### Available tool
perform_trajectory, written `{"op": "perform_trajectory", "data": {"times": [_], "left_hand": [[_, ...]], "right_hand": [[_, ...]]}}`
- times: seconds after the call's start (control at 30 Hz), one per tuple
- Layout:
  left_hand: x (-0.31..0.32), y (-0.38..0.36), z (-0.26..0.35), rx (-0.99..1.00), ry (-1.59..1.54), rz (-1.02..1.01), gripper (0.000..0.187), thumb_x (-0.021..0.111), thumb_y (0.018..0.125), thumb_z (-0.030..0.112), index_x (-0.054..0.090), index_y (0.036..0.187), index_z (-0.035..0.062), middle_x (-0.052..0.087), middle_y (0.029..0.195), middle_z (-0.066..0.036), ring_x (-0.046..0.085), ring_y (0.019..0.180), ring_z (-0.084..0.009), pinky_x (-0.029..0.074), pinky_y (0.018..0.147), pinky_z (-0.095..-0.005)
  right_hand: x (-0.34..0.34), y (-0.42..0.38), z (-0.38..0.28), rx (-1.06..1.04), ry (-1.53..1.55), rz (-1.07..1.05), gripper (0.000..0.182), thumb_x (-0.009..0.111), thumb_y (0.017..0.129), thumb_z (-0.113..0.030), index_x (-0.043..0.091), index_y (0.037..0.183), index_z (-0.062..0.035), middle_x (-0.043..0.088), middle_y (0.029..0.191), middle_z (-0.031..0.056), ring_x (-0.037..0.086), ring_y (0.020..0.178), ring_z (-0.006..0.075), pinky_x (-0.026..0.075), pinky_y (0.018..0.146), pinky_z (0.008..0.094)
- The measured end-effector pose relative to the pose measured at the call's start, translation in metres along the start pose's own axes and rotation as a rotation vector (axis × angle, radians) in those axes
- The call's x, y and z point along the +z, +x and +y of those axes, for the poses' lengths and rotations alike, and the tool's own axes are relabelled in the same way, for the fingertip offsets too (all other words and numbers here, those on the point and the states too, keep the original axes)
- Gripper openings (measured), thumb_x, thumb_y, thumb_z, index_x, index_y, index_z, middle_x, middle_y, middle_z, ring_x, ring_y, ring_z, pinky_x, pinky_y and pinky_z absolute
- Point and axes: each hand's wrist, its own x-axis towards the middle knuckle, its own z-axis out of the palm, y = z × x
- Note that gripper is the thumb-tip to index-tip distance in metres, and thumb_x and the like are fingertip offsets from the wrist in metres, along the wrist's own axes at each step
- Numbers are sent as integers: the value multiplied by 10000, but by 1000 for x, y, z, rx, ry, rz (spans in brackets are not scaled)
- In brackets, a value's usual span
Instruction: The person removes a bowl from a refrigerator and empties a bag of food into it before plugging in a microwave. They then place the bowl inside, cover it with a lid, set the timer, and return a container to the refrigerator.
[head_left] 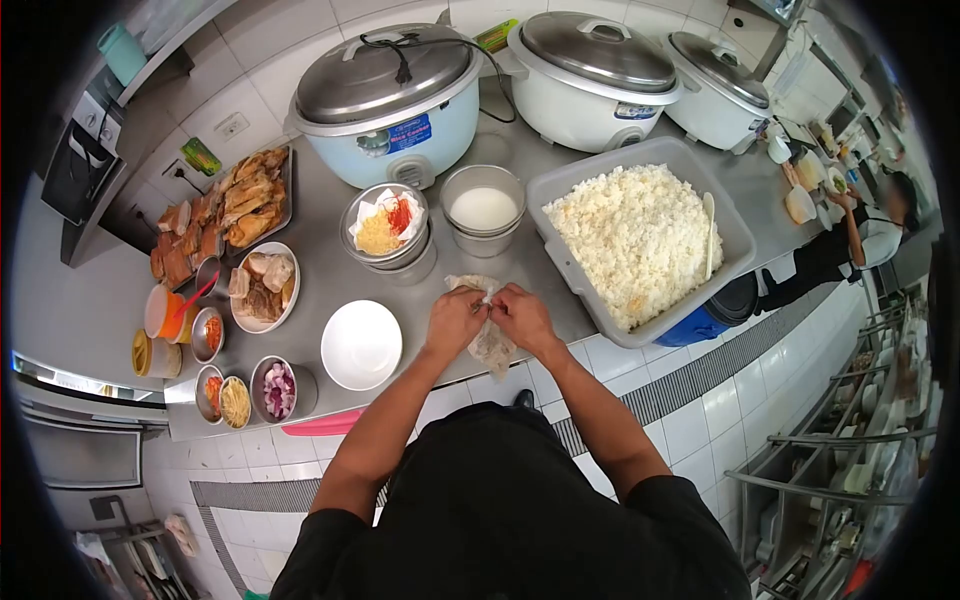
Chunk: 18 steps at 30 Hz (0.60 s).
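My left hand [459,318] and my right hand [520,316] meet at the counter's front edge. Both have their fingers pinched together on a crumpled, see-through plastic bag [492,352], which hangs between them and spreads partly onto the steel. To the left of my hands lies a white bowl [361,345]. Just behind it, a metal pot [388,232] is topped with yellow crumbs and red shreds on white paper. Beside that stands a metal pot of whitish liquid [484,208]. A grey tub [555,235] heaped with cooked rice [635,235] and a white paddle [709,235] is at my right.
Three large rice cookers [385,100] line the wall. At left are a tray of browned meat [250,205], a bowl of meat pieces [264,285], and small containers, one with chopped purple onion [278,390]. Another person [870,235] works at far right. A metal rack [850,440] stands right.
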Motion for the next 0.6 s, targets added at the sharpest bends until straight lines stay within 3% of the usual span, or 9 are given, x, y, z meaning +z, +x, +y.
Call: {"op": "perform_trajectory", "data": {"times": [0.07, 0.2, 0.27, 0.3, 0.37, 0.5, 0.57, 0.6], "left_hand": [[3, 6, -5, -66, 17, -127, 193, 656, 761, 109, 727, 925, 37, 682, 822, -155, 665, 749, -335, 534, 730, -402], [12, 12, -20, -233, -121, -105, 168, 642, 760, 112, 722, 886, 35, 657, 682, -112, 660, 648, -273, 532, 661, -372], [14, 12, -34, -496, -384, -188, 121, 627, 773, 122, 701, 807, 33, 607, 595, -52, 616, 578, -166, 499, 588, -318], [15, 12, -41, -498, -383, -193, 121, 627, 773, 122, 701, 807, 33, 607, 595, -52, 616, 578, -166, 499, 588, -318], [10, 13, -46, -761, -772, -148, 112, 618, 789, 120, 668, 754, 26, 580, 591, -13, 573, 579, -99, 463, 567, -274], [4, 14, -36, -691, -513, -94, 92, 622, 792, 103, 654, 741, 33, 595, 615, -27, 572, 566, -106, 465, 572, -278], [0, 11, -17, -412, -353, 73, 93, 630, 796, 100, 649, 732, 35, 597, 607, -27, 577, 564, -120, 479, 585, -283], [1, 9, -19, -415, -351, 75, 93, 630, 796, 100, 649, 732, 35, 597, 607, -27, 577, 564, -120, 479, 585, -283]], "right_hand": [[0, 1, 2, -13, 14, -8, 112, 644, 799, -146, 658, 857, -51, 623, 884, 110, 633, 803, 340, 502, 705, 422], [5, -4, 4, -39, 95, 69, 96, 640, 806, -118, 673, 871, -56, 622, 887, 109, 635, 797, 334, 506, 710, 414], [8, -7, 11, -26, 89, 112, 100, 638, 812, -113, 684, 884, -59, 628, 899, 106, 637, 796, 329, 507, 712, 407], [10, -8, 14, -18, 83, 157, 107, 636, 819, -108, 695, 896, -62, 635, 911, 103, 639, 794, 323, 509, 713, 400], [12, -12, 18, 27, 103, 150, 118, 637, 824, -110, 702, 909, -61, 642, 925, 98, 643, 794, 315, 512, 715, 393], [14, -10, 19, 119, 244, 199, 140, 643, 835, -128, 709, 939, -62, 649, 936, 86, 647, 803, 292, 515, 726, 381], [6, -8, 5, 113, 211, 168, 147, 644, 836, -132, 711, 950, -71, 648, 936, 85, 647, 809, 290, 515, 730, 379], [3, -8, -1, 111, 177, 139, 154, 644, 836, -135, 713, 962, -80, 647, 936, 85, 647, 814, 288, 516, 733, 377]]}}
